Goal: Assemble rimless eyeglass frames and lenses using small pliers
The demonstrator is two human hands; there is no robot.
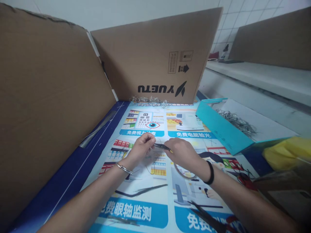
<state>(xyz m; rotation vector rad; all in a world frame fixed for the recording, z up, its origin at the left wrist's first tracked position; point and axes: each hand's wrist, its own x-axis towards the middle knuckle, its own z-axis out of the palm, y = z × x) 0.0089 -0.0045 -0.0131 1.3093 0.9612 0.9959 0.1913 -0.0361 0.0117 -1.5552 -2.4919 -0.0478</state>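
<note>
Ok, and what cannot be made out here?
Head view:
Handle of the slim black metal tool: hidden by the right hand.
What the left hand pinches, if anything: the hand itself covers it.
End of the dark pointed tool: cut off by the bottom edge.
Silvery wire bits in the turquoise cardboard box: too tangled to count.

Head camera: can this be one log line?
right hand: holding pliers | left hand: at pliers' tip | turquoise box: silvery pieces inside

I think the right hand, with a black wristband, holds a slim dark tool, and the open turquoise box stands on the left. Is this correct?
The side is wrong: in the head view, the open turquoise box stands on the right. The right hand does hold the slim dark tool.
</note>
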